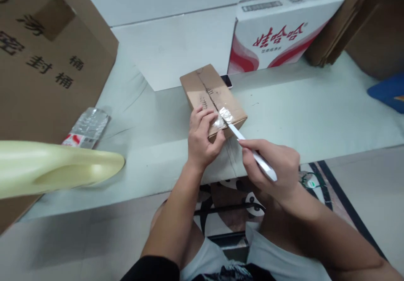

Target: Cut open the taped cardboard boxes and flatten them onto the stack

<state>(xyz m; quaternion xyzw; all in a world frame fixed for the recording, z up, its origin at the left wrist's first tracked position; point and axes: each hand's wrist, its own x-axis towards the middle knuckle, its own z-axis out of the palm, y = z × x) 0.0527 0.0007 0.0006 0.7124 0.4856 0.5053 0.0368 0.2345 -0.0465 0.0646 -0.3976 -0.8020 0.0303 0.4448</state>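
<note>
A small brown cardboard box (pixel 208 81) rests on the pale table, with a seam running along its top and shiny clear tape (pixel 226 114) at its near end. My left hand (pixel 201 140) grips the near left corner, fingers on the top and thumb against the near side. In my right hand (pixel 274 163) is a white utility knife (pixel 258 158); its tip meets the seam at the taped near edge. Whether the blade has gone through the tape, I cannot tell. Behind the box, a dark phone-like object (pixel 226 81) is partly hidden.
White cartons (pixel 183 45) and a red-and-white carton (pixel 268 41) line the back. At left stand a large brown carton (pixel 57 75), a flattened clear bottle (pixel 90 123) and a pale yellow curved object (pixel 63 169). A blue object (pixel 386 91) is at right. The table's front edge (pixel 126 201) runs before me.
</note>
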